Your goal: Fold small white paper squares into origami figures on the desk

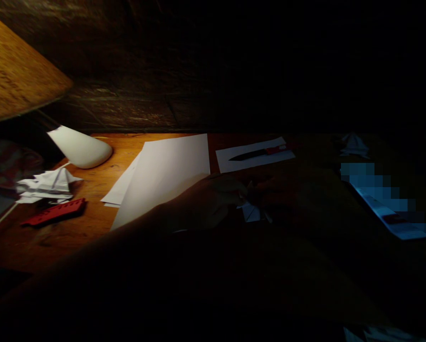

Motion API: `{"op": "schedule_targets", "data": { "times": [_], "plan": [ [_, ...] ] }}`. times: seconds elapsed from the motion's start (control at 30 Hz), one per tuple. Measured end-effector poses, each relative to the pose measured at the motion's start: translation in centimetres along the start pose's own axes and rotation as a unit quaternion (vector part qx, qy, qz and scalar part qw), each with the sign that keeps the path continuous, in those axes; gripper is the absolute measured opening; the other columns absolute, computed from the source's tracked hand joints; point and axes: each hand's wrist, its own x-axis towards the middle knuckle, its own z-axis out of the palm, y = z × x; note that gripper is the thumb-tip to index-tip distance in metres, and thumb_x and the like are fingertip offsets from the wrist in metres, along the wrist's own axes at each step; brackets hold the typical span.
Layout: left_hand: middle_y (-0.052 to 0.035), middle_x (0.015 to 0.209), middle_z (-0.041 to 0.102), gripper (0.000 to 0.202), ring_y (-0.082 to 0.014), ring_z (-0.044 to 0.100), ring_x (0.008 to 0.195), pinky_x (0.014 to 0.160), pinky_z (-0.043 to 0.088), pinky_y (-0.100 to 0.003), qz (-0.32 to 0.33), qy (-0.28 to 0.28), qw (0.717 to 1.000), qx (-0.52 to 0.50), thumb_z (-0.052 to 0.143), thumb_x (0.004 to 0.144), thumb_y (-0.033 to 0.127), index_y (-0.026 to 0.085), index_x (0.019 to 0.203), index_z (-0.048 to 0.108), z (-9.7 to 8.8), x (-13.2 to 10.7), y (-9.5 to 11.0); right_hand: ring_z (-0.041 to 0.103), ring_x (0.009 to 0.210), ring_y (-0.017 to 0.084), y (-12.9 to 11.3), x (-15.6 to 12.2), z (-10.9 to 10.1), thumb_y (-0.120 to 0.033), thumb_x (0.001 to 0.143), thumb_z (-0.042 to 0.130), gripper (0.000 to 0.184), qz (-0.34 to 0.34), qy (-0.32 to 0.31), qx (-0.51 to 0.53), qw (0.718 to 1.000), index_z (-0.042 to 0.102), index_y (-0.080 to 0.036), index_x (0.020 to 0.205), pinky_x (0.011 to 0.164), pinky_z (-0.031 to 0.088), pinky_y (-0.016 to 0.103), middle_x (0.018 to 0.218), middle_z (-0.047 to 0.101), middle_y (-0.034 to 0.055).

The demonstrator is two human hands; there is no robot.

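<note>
In the head view my left hand (pixel 222 197) reaches in from the lower left, its fingers closed on a small piece of folded paper (pixel 251 212) with crease lines. My right hand (pixel 282 194) is in deep shade at the paper's right side. Its fingers seem bent in against the same piece, though their outline is hard to make out. Just behind my hands lies a knife (pixel 250 155) with a dark blade and a partly red handle, resting on a strip of white paper (pixel 229 164).
White paper sheets (pixel 175 161) lie left of the knife. Further left are a folded paper figure (pixel 52 185), a red object with holes (pixel 58 212) and a lamp with a white base (pixel 82 148). Another folded paper figure (pixel 354 145) and a bluish-lit, partly pixelated object (pixel 387 209) lie at right.
</note>
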Motion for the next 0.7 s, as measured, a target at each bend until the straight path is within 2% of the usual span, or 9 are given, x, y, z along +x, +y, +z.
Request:
{"op": "schedule_targets", "data": {
  "times": [0.27,0.5,0.7],
  "plan": [
    [-0.0066,0.127,0.072,0.043,-0.0231,0.065,0.121,0.101,0.057,-0.043,0.027,0.009,1.0,0.006,0.05,0.076,-0.001,0.019,0.108,0.072,-0.7,-0.3,-0.3,0.065,0.116,0.023,-0.3,-0.1,-0.3,-0.014,0.092,0.061,0.028,0.0,-0.005,-0.002,1.0,0.071,-0.027,0.115,0.097,0.052,0.041,0.131,0.068,0.0036],
    [-0.0089,0.136,0.069,0.042,-0.0265,0.063,0.125,0.102,0.057,-0.048,0.062,-0.014,0.997,0.04,0.054,0.08,0.001,0.02,0.113,0.072,-0.9,-0.7,-0.8,0.063,0.121,0.026,0.0,-0.1,-0.3,-0.014,0.09,0.063,0.031,-0.009,-0.011,-0.029,0.999,0.071,-0.027,0.116,0.1,0.051,0.048,0.134,0.066,0.0054],
    [-0.0066,0.138,0.066,0.045,-0.0255,0.061,0.127,0.102,0.057,-0.046,0.052,-0.033,0.998,0.018,0.052,0.076,-0.001,0.022,0.109,0.071,-1.3,-0.4,-0.6,0.063,0.121,0.024,0.2,-0.1,-0.1,-0.012,0.092,0.06,0.03,-0.01,-0.003,-0.012,1.0,0.071,-0.028,0.114,0.099,0.052,0.044,0.137,0.065,0.0038]
  ]
}}
